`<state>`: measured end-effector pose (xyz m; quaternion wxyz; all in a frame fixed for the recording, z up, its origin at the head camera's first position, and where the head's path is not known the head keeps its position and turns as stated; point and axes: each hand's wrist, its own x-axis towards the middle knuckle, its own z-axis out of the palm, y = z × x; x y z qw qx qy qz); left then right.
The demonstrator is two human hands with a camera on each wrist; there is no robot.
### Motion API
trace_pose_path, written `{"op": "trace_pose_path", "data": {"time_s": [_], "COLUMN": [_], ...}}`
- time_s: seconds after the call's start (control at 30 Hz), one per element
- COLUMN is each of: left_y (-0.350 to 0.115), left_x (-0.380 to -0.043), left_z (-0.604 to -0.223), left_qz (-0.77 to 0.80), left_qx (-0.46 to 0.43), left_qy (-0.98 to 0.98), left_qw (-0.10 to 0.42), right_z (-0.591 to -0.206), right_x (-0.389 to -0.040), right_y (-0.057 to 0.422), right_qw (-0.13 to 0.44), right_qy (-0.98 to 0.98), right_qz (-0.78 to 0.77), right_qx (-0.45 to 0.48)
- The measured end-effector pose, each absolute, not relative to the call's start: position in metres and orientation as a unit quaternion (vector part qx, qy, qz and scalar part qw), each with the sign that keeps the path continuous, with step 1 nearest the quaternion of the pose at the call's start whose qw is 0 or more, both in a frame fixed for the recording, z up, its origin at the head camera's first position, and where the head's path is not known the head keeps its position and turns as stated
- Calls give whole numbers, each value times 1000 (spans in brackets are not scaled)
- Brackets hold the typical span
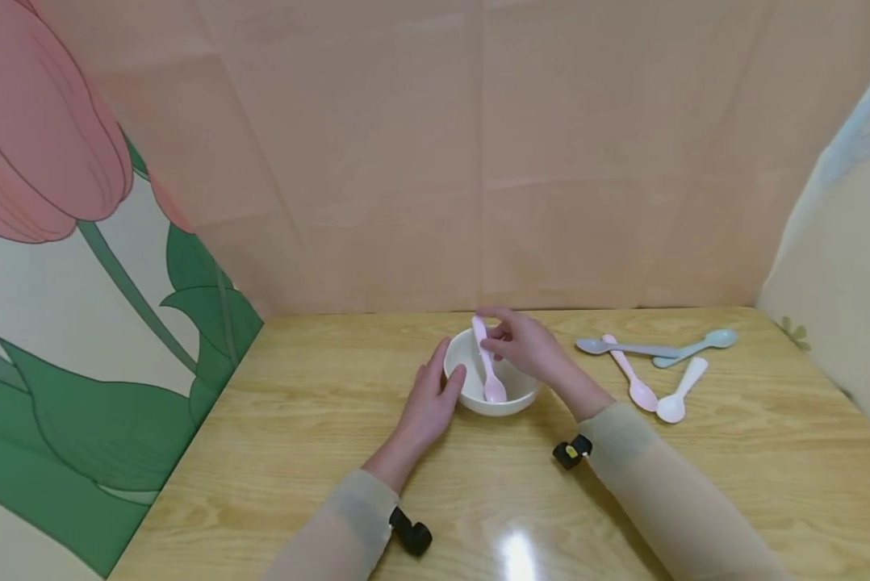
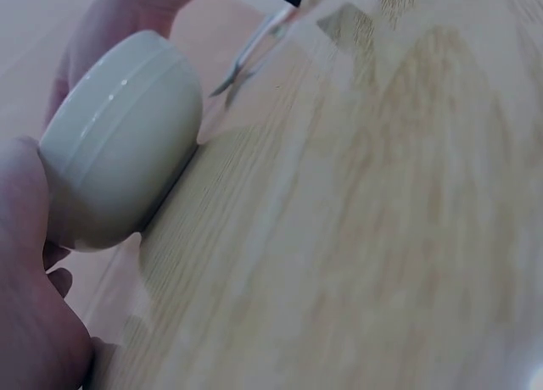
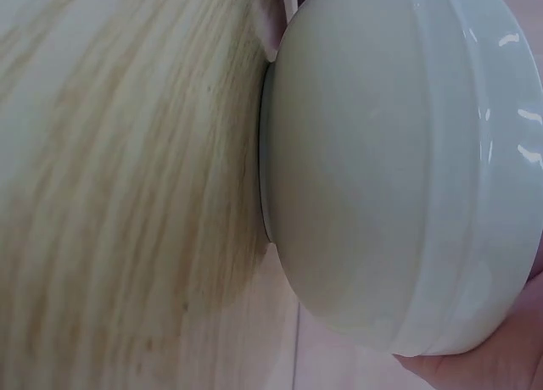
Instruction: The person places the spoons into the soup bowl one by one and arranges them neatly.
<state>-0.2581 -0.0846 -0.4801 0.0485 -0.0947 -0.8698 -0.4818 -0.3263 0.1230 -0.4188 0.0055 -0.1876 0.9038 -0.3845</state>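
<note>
A white bowl [image 1: 525, 395] stands upright on the wooden table; the left wrist view shows its outer side [image 2: 136, 144]. My left hand [image 1: 428, 399] grips its left side, thumb by the near rim and fingers along the wall. With my right hand [image 1: 525, 343] I pinch the upper handle of a pink spoon [image 1: 489, 375] above the bowl's far side. This spoon slants down, its scoop inside the bowl toward the near wall. From the right wrist the bowl's outside [image 3: 373, 169] covers much of the view and hides the spoon.
Right of the bowl lie a lavender-grey spoon [image 1: 646, 349], a second pink spoon [image 1: 627, 371], a light blue spoon [image 1: 696, 347] and a white spoon [image 1: 682, 391], some overlapping. A beige cloth backdrop [image 1: 377, 202] rises behind the table [image 1: 297, 452].
</note>
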Motion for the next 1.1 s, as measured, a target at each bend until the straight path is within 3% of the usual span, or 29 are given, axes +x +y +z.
{"op": "trace_pose_path", "data": {"time_s": [1.1], "left_y": [-85], "left_x": [-267], "left_z": [-473], "left_qz": [-487], "left_qx": [-104], "left_qy": [-866], "left_qw": [50], "right_z": [-415], "right_x": [-335], "right_y": [122], "right_qw": [-15], "right_qy": [918], "right_qz": [-351], "right_qx": [-183]}}
